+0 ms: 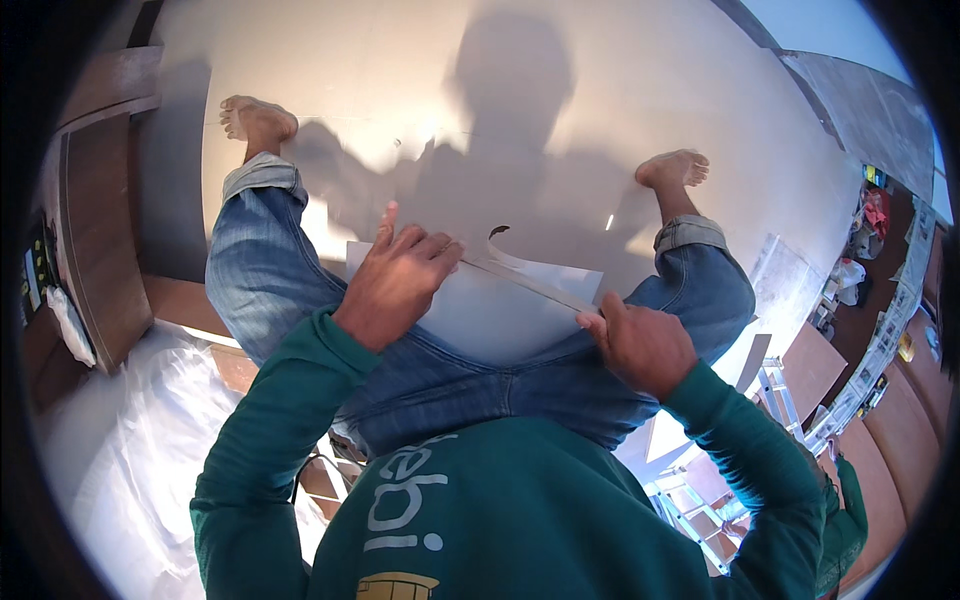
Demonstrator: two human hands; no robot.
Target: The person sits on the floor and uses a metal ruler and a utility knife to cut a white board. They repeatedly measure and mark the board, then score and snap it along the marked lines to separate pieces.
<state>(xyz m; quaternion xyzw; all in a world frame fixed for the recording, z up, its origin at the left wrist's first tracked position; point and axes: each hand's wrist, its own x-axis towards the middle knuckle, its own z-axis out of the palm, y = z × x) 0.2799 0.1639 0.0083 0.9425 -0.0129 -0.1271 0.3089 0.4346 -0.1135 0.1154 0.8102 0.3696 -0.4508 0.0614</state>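
Grip narrow on both sides: your left hand [398, 282] and right hand [645, 348] pinch a narrow strip [530, 285], mid-frame, over a pale sheet [490, 325]; curled piece [498, 231] just above. Step looks like steadying the strip; next move likely calls for even tension.

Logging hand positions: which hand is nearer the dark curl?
The left hand: the dark curl sits to its right, while the right hand is farther off, at the lower end of the thin strip.
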